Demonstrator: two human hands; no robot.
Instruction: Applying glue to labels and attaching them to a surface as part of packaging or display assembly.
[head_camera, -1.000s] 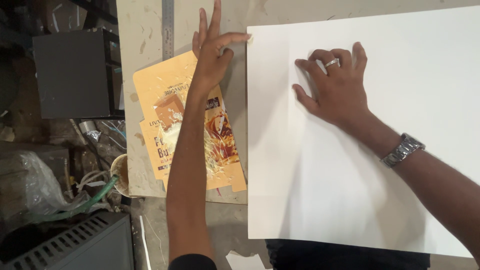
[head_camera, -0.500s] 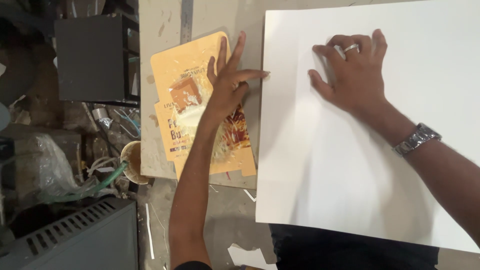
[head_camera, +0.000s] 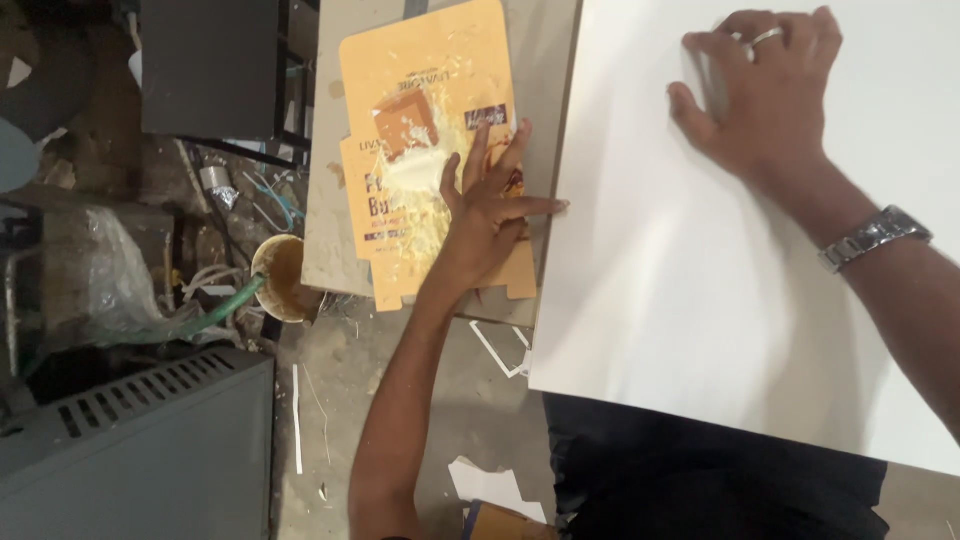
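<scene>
A large white sheet (head_camera: 700, 280) lies over the right part of a worn table (head_camera: 325, 240). My right hand (head_camera: 765, 90), with a ring and a metal wristwatch, rests flat on the sheet near its top. My left hand (head_camera: 490, 210) has its fingers spread, with the fingertips at the sheet's left edge. It lies over a flattened orange carton (head_camera: 410, 90) smeared with pale glue. Neither hand grips anything.
Left of the table stand a dark box (head_camera: 205, 65), a small cup of brownish glue (head_camera: 280, 278), a green hose (head_camera: 190, 325), crumpled plastic (head_camera: 105, 275) and a grey vented metal case (head_camera: 140, 450). Paper scraps (head_camera: 485, 485) litter the floor.
My left hand slid down along the sheet's left edge onto the orange carton. The view shifted, so table and sheet sit further right. My right hand stayed flat on the sheet.
</scene>
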